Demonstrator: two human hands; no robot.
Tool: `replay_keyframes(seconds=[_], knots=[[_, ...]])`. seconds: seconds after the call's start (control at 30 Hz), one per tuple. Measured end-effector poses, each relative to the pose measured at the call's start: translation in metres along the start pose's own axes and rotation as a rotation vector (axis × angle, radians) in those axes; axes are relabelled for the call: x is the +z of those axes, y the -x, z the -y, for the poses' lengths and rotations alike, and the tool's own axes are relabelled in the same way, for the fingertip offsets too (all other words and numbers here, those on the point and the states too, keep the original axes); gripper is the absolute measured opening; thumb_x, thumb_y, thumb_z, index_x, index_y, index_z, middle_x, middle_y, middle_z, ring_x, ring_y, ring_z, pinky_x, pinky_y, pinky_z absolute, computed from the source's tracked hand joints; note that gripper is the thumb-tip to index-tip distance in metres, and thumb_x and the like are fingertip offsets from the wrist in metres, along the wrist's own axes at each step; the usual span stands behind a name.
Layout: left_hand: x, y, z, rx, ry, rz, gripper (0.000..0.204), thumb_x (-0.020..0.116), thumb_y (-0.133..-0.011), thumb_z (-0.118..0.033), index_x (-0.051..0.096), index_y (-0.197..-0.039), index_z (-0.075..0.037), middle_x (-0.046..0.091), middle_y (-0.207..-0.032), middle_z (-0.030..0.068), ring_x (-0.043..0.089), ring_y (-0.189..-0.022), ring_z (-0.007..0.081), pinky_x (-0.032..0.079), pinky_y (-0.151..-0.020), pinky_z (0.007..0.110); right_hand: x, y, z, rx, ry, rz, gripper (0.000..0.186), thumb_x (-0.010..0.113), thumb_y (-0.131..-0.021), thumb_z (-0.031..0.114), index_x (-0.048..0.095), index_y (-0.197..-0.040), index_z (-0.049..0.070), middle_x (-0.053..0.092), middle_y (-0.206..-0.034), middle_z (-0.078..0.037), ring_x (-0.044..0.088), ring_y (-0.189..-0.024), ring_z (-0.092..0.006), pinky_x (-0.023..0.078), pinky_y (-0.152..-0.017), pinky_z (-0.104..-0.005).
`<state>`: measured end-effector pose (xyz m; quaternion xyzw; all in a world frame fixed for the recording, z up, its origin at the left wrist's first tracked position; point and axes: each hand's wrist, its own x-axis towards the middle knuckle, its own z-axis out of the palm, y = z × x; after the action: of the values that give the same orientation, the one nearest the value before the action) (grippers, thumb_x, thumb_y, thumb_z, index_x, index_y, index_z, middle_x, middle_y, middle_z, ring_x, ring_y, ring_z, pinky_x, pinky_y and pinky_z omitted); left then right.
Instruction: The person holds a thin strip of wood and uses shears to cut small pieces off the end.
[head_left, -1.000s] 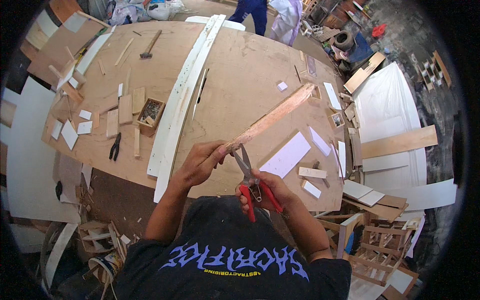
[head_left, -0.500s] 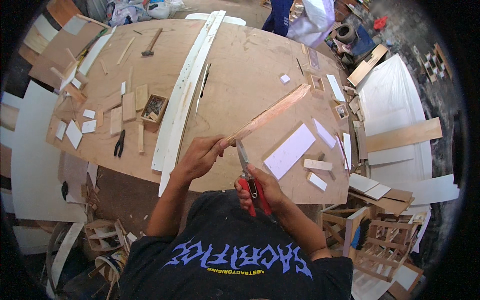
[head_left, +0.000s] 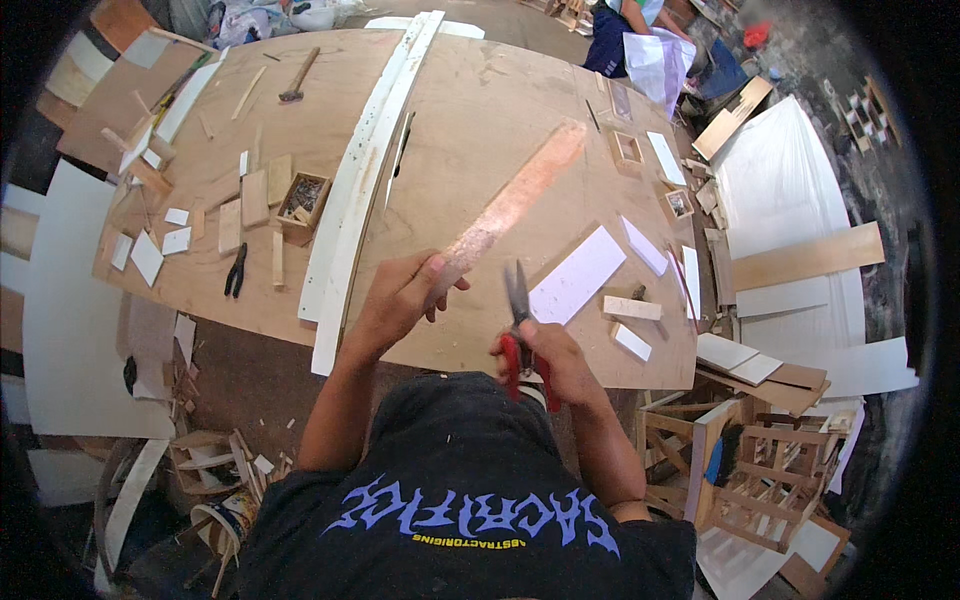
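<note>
My left hand pinches the near end of a long, flat, copper-coloured strip between thumb and fingers. The strip slants up and away to the right over the table; what it is made of I cannot tell. In my right hand is a pair of red-handled shears, gripped by the handles. Their blades point away from me, slightly parted, and stand apart from the strip. Beyond the shears, a white rectangular board lies on the plywood table.
Long white planks cross the table left of the strip. Farther left lie a hammer, black-handled pliers and a box of small metal pieces. Wood blocks sit at right. Another person is beyond the far edge.
The shears' blades have come away from the strip, moving right. The strip has turned to show its broad face, its far end shifting left. The other person has moved right.
</note>
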<state>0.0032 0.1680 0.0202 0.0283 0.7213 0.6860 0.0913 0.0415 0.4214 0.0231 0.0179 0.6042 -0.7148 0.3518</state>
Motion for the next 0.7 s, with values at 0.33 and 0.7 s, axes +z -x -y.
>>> replay_keyframes(seconds=[0.33, 0.7], knots=[[0.032, 0.012, -0.020, 0.062, -0.175, 0.093, 0.043, 0.044, -0.105, -0.032, 0.069, -0.106, 0.004, 0.067, -0.076, 0.0099, 0.059, -0.063, 0.0136, 0.049, -0.058, 0.031, -0.010, 0.009, 0.002, 0.083, -0.116, 0.207, 0.056, 0.049, -0.103, 0.049, 0.068, -0.103, -0.004, 0.071, -0.084, -0.012, 0.070, -0.076, -0.0222, 0.057, -0.069, -0.0345], [0.081, -0.004, -0.001, 0.191, -0.710, 0.172, 0.032, 0.047, -0.104, -0.022, 0.066, -0.101, 0.003, 0.069, -0.084, 0.0216, 0.067, -0.081, 0.0413, 0.051, -0.072, 0.047, -0.066, 0.040, 0.009, 0.405, 0.035, 0.068, 0.058, 0.049, -0.101, 0.057, 0.065, -0.085, 0.004, 0.060, -0.065, -0.003, 0.059, -0.055, -0.0147, 0.048, -0.051, -0.0290]])
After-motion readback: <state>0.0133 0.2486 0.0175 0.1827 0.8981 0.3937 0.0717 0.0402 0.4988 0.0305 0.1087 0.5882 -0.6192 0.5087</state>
